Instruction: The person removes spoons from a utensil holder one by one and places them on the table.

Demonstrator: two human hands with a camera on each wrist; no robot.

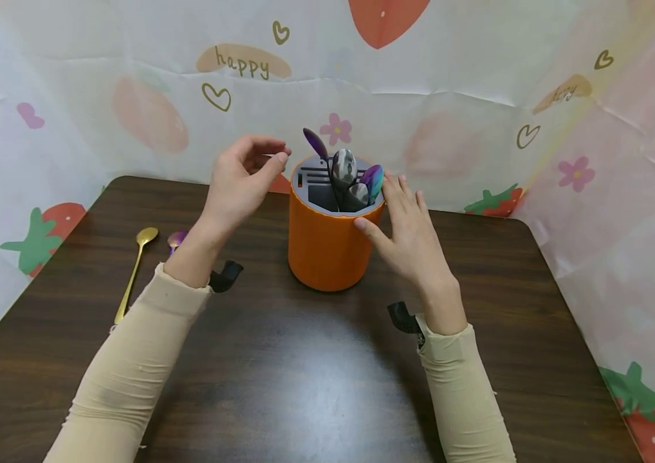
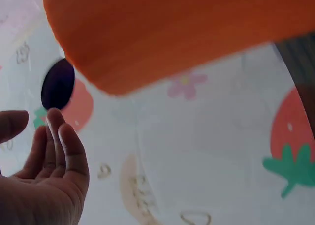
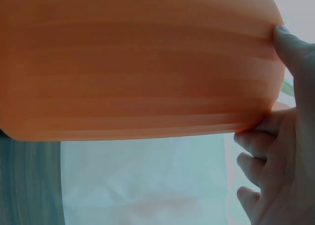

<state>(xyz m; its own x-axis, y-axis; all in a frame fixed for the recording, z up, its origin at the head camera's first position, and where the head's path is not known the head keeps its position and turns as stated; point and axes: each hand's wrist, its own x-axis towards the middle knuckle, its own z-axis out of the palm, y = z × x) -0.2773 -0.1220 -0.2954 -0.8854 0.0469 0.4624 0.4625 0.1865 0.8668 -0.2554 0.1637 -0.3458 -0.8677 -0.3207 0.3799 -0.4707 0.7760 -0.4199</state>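
Note:
An orange cylindrical utensil holder with a grey slotted top stands upright on the table. Several spoons stick up from it: a dark purple spoon leaning left, a silver spoon, a smaller silver spoon and a rainbow-coloured spoon. Just left of the rim, my left hand is raised, thumb and fingers apart, holding nothing. In the left wrist view its fingertips are close to the purple spoon's bowl. My right hand rests against the holder's right side near the rim, its thumb on the front, fingers extended.
A gold spoon lies on the dark wooden table at left. Beside it, a purple spoon is mostly hidden behind the left forearm. A printed cloth with strawberries and hearts hangs behind the table's back edge.

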